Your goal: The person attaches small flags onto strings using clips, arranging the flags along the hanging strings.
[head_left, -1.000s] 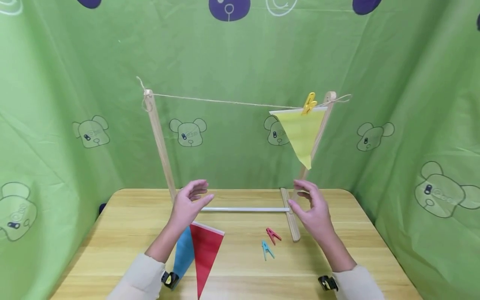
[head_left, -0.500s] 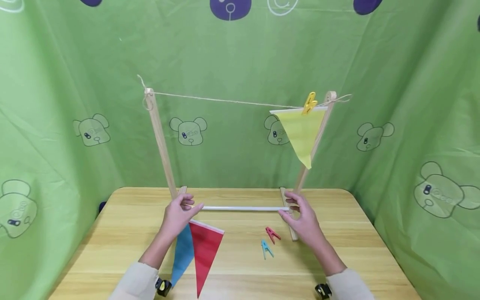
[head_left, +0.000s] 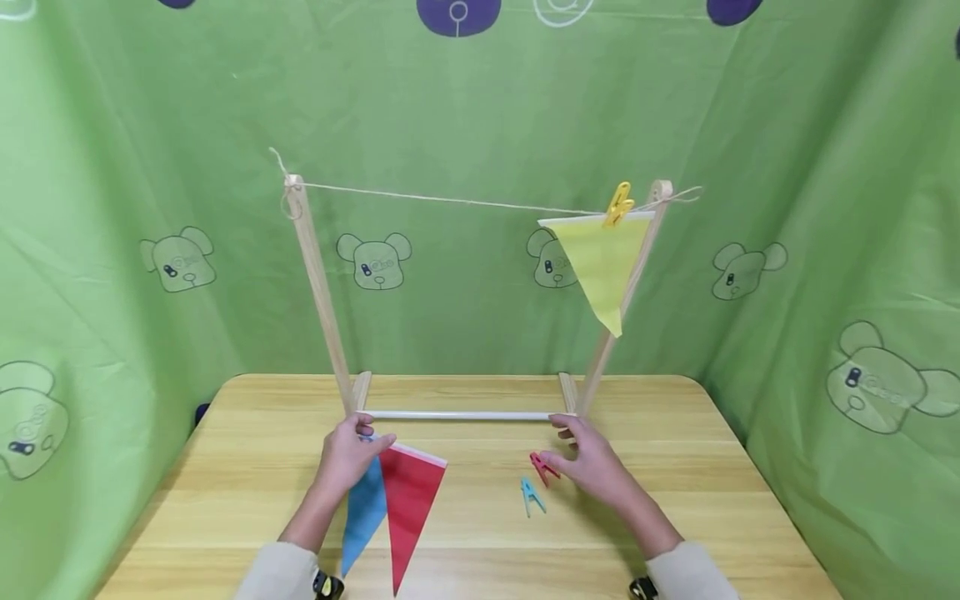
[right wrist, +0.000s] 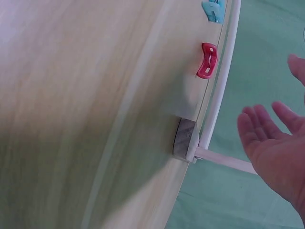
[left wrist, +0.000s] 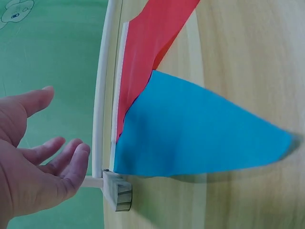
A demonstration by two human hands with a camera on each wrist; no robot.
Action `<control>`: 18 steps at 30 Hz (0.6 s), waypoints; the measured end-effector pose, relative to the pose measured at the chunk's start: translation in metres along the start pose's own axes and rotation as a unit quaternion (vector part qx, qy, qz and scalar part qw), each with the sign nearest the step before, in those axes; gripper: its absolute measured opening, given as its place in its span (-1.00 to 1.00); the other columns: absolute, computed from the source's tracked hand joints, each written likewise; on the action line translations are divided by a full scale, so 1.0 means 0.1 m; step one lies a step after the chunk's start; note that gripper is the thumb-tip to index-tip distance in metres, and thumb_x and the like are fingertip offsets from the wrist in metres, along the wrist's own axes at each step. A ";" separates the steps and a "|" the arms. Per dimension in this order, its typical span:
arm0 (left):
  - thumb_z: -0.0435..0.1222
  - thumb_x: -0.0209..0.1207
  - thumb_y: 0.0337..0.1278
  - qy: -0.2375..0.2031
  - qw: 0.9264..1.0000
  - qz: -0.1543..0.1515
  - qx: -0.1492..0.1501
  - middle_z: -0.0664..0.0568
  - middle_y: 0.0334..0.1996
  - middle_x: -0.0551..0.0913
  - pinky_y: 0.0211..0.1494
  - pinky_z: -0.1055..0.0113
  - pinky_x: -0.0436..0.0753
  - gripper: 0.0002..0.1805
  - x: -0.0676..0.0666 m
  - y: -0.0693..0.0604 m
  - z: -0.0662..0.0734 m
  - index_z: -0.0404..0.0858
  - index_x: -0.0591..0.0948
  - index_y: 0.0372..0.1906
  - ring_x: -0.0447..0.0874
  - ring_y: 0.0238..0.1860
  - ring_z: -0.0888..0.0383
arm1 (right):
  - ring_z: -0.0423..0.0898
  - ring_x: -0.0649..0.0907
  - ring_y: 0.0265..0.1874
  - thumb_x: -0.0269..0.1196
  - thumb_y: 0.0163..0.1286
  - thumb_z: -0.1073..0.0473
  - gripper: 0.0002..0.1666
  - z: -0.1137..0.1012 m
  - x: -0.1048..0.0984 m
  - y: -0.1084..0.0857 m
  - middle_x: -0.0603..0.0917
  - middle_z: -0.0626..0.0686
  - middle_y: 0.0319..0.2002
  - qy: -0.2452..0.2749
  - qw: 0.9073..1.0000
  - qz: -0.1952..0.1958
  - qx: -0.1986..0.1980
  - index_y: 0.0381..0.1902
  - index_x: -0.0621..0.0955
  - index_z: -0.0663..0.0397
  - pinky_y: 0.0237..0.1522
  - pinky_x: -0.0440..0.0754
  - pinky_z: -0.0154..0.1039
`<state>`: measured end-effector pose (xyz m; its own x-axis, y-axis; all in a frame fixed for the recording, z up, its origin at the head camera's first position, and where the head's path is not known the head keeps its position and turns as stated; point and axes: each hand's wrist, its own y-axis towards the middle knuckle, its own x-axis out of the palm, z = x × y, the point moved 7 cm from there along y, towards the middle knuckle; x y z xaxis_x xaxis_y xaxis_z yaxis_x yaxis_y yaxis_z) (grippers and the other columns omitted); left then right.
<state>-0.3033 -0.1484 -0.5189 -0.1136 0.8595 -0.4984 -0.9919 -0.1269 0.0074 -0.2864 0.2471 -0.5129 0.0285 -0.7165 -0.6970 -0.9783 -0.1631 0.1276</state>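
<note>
My left hand hovers over the top of a blue triangular flag and a red triangular flag, which overlap on the table. In the left wrist view, that hand's fingers are loosely bent and hold nothing, apart from both flags. The right hand is above the table, its thumb close to a red clothespin; the right wrist view shows a gap between them and nothing in the fingers. A light blue clothespin lies beside the red one. A yellow flag hangs from the string by a yellow clothespin.
The string runs between a left wooden post and a right wooden post, both leaning outward. A white rod joins their feet low above the wooden table. Green printed cloth encloses the back and sides.
Both hands have come down and nearer to the body: the left toward the flags, the right toward the red clothespin. The flags and clothespins lie where they were.
</note>
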 end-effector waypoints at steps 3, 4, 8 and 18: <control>-0.20 0.49 0.11 0.017 1.000 -0.006 -0.010 -0.26 -0.11 0.66 -0.26 0.30 0.65 -0.39 0.02 -0.01 -0.04 -0.46 0.55 0.17 0.63 -0.20 -0.03 | 0.20 0.61 0.22 0.46 0.34 0.03 -0.22 0.01 0.06 0.00 0.58 0.23 0.28 -0.012 1.000 -0.021 0.019 0.42 0.45 0.14 0.24 0.63 0.17; -0.21 0.49 0.11 0.022 1.000 -0.009 -0.014 -0.24 -0.15 0.64 -0.29 0.30 0.63 -0.38 0.03 -0.01 -0.05 -0.47 0.54 0.17 0.60 -0.24 -0.01 | 0.20 0.61 0.22 0.46 0.35 0.02 -0.22 0.01 0.07 0.00 0.58 0.21 0.29 -0.015 0.999 -0.026 0.024 0.42 0.45 0.13 0.25 0.63 0.17; -0.23 0.50 0.08 0.034 0.999 -0.020 -0.025 -0.09 -0.47 0.50 -0.49 0.35 0.46 -0.35 0.08 -0.01 -0.09 -0.51 0.50 0.16 0.44 -0.50 0.09 | 0.22 0.61 0.24 0.44 0.37 -0.01 -0.24 0.00 0.11 0.00 0.56 0.20 0.32 -0.031 0.998 -0.045 0.030 0.41 0.46 0.16 0.27 0.61 0.16; -0.19 0.52 0.05 0.072 0.997 -0.032 -0.016 -0.08 -0.51 0.37 -0.51 0.32 0.35 -0.35 0.23 0.00 -0.15 -0.59 0.49 0.02 0.32 -0.57 0.09 | 0.26 0.58 0.27 0.44 0.35 0.08 -0.24 0.09 0.17 -0.10 0.57 0.31 0.29 -0.051 0.995 -0.072 0.051 0.38 0.46 0.33 0.36 0.52 0.20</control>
<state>-0.3050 -0.1356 -0.5432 -0.0384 0.7869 -0.6159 -0.9943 -0.0916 -0.0551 -0.2780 0.2425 -0.5322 0.1537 -0.6170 -0.7718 -0.9814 -0.1861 -0.0467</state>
